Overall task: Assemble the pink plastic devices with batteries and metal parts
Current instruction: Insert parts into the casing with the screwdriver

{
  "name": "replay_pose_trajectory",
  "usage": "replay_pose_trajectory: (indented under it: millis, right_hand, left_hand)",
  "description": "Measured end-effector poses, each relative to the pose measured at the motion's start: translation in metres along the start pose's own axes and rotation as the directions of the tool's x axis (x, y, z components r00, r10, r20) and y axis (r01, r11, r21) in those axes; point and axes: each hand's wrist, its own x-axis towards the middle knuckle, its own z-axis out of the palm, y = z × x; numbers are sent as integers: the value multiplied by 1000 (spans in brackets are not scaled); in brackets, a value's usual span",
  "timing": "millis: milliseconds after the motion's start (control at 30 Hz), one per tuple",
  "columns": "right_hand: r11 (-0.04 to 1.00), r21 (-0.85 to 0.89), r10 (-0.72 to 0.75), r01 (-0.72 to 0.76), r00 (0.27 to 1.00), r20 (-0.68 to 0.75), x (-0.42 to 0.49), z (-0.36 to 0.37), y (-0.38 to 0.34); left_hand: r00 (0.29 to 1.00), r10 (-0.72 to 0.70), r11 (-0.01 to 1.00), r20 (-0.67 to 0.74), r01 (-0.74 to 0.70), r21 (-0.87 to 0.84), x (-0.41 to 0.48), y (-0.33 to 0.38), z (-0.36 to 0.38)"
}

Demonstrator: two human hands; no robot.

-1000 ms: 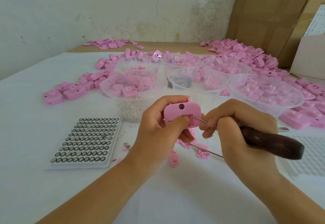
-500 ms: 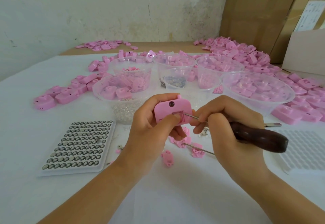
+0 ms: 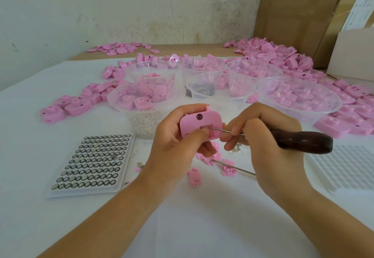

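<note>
- Shows next to no change over the last second: pink device (image 3: 199,125) still off the table, in front of the bowls.
- Still gripped by the left hand (image 3: 174,138), thumb pressed on its face beside the slot, other fingers curled behind.
- Right hand (image 3: 263,136) still wrapped round the dark-handled tool (image 3: 303,142), fingertips pinching the metal shaft (image 3: 222,130) close to the device, tip at the slot.
- Reads as one seating step still under way, probably a metal part being pushed home; part itself too small to tell.
- Wide clear bowl (image 3: 340,103), right: pink housings.
- Nearer left bowl (image 3: 110,99): pink pieces; just in front, small clear bits (image 3: 145,125) in a clear tub.
- Small middle cup (image 3: 192,87): dark-grey metal bits.
- Battery tray (image 3: 85,193), left: button cells (image 3: 95,156), rows nearly full.
</note>
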Motion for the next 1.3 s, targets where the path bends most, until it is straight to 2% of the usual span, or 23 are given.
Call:
replay_pose_trajectory:
  millis: [33, 100, 133, 167, 467, 800, 867, 933, 967, 1000, 1067, 1133, 1200, 1300]
  right_hand:
    - [995, -13, -103, 103, 993, -57, 0, 2, -4]
    - [920, 11, -385, 391, 909, -159, -11, 8, -5]
    - [873, 44, -472, 487, 862, -184, -17, 9, -1]
    - [851, 78, -497, 519, 845, -197, -17, 8, 3]
    - [792, 165, -545, 588, 802, -246, 3, 5, 20]
    - [799, 71, -562, 597, 784, -262, 0, 5, 25]
    - [826, 38, -539, 563, 807, -241, 8, 4, 21]
    - [903, -18, -424, 428, 887, -185, 17, 1, 22]
    - [922, -28, -385, 387, 902, -197, 19, 1, 21]
    - [896, -15, -435, 444, 868, -239, 18, 0, 20]
    - [770, 107, -570, 629, 754, -328, 10, -2, 18]
    - [697, 184, -614, 693, 710, -346, 3, -4, 17]
    - [680, 46, -690, 732, 660, -298, 12, -8, 18]
    - [626, -194, -774, 755, 631, -43, 21, -14, 22]
  left_hand:
    - [1000, -3, 1000, 0, 3, -4, 0, 0, 0]
    - [1000, -7, 1000, 4, 7, -10, 0, -1, 0]
    - [1000, -6, 1000, 8, 6, -13, 0, 0, 0]
    - [1000, -4, 1000, 11, 5, -16, 0, -1, 0]
    - [999, -11, 1000, 31, 11, -14, 0, -2, -1]
    - [1000, -16, 1000, 25, 16, -10, -1, -4, -3]
    - [1000, -21, 1000, 16, 21, -15, 0, -5, -3]
    - [999, -34, 999, 8, 34, -28, 0, -5, -3]
    - [999, -42, 998, 5, 42, -41, 0, -6, -2]
    - [999, -49, 997, 4, 49, -55, 1, -6, -2]
    - [998, -68, 995, 0, 68, -80, 3, -8, -2]
    - [996, -87, 991, 6, 87, -102, 4, -10, -3]
    - [993, -110, 979, 34, 114, -167, 5, -10, -4]
    - [987, -137, 952, 85, 154, -263, 6, -7, -5]
